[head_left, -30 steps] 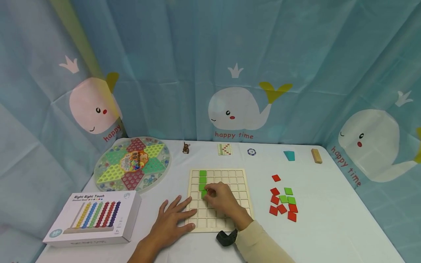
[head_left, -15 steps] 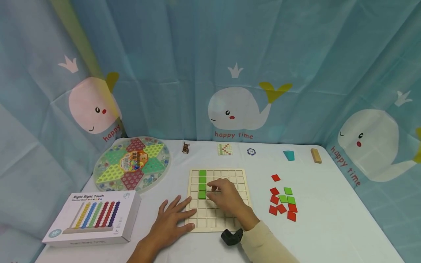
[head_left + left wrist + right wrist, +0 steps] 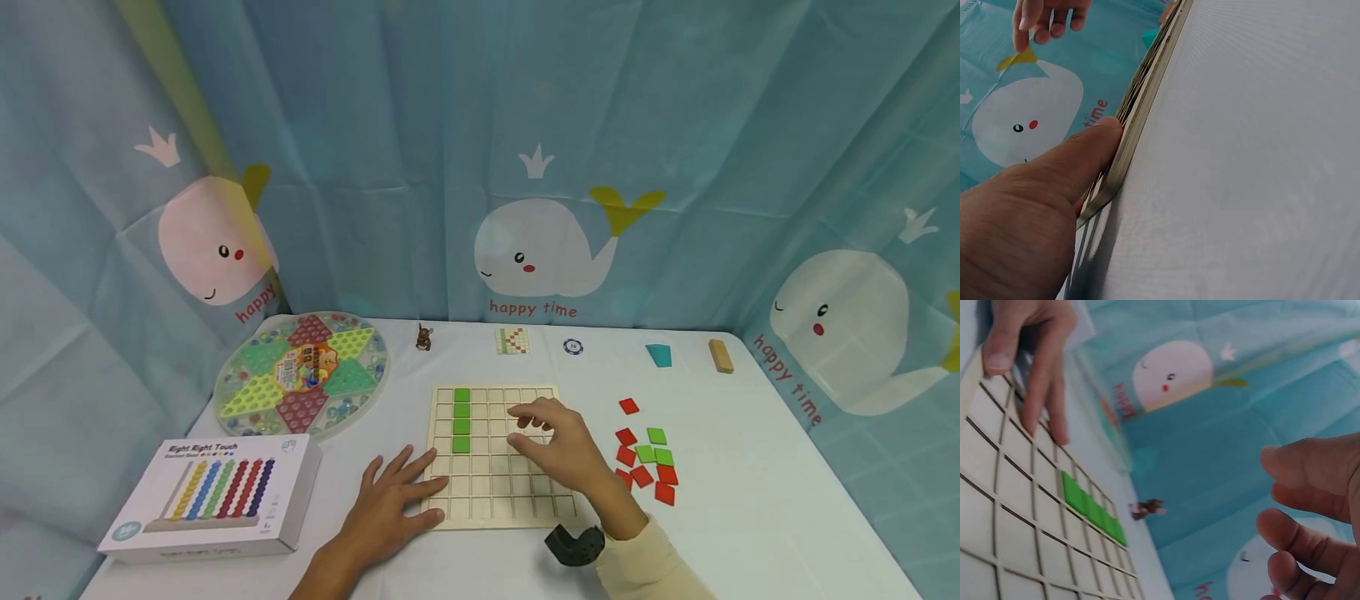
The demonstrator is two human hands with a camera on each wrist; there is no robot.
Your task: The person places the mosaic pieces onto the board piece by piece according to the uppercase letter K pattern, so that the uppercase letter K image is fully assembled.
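A pale wooden grid board (image 3: 491,510) lies on the white table, with several green square tiles (image 3: 461,410) in a column on its left side. My left hand (image 3: 390,504) rests spread at the board's left edge; in the left wrist view its thumb (image 3: 1079,156) touches the board's rim. Above the board's right half hovers my right hand (image 3: 562,442), fingers loosely bent, thumb apart from them, nothing held. The right wrist view also shows a gap between its thumb and fingers (image 3: 1297,531). Right of the board lie loose red tiles (image 3: 664,493) and green tiles (image 3: 657,436).
Left are a white boxed bead toy (image 3: 217,500) and a round star-patterned game board (image 3: 303,375). Along the back stand a brown figurine (image 3: 423,337), a patterned card (image 3: 513,341), a round chip (image 3: 573,347), a teal piece (image 3: 660,355) and a wooden block (image 3: 721,356).
My right hand has let go of the lowest green tile in the column, lifted away and moved right across the board. My left hand has stayed in place.
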